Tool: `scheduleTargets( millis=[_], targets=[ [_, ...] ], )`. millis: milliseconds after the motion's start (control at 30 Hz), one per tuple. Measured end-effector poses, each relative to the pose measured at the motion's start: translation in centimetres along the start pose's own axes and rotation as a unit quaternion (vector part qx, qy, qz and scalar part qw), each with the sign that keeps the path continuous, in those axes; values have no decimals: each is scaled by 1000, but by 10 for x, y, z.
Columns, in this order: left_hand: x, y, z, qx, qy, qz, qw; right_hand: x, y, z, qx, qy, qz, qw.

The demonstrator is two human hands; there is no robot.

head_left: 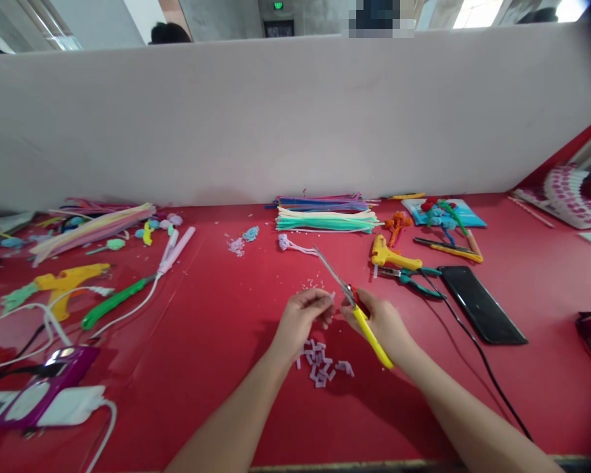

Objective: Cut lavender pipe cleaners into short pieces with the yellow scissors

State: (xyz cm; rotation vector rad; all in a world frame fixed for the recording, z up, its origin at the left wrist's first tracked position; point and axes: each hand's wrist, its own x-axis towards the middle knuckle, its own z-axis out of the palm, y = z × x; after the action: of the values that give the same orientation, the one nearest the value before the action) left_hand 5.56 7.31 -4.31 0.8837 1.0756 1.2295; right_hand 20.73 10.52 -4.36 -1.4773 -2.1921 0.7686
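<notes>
My left hand [308, 312] is closed in a pinch on a small pale purple pipe cleaner piece [332, 297], whose tip shows at the fingers. My right hand [381, 322] grips scissors [372, 335] with a yellow handle, the blades pointing up and left past the left hand's fingertips. Below the hands lies a pile of short pale purple pipe cleaner pieces [318, 361]. Tiny purple bits are scattered just beyond the left hand. Farther back rests a bundled pale purple pipe cleaner shape [295, 245] with long stems.
Pipe cleaner bundles [328, 217] lie by the white partition [276, 118]. On the right are a yellow glue gun [394, 255], pliers [416, 281], and a black phone [480, 305]. Another glue gun [66, 282], a green-handled tool [118, 302] and cables occupy the left.
</notes>
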Motion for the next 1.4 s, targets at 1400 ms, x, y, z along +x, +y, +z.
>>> scheduleTargets(
  millis=[1400],
  targets=[
    [3, 5, -13, -29, 171, 130, 976, -6, -2, 8, -219, -16, -27, 975]
  ],
)
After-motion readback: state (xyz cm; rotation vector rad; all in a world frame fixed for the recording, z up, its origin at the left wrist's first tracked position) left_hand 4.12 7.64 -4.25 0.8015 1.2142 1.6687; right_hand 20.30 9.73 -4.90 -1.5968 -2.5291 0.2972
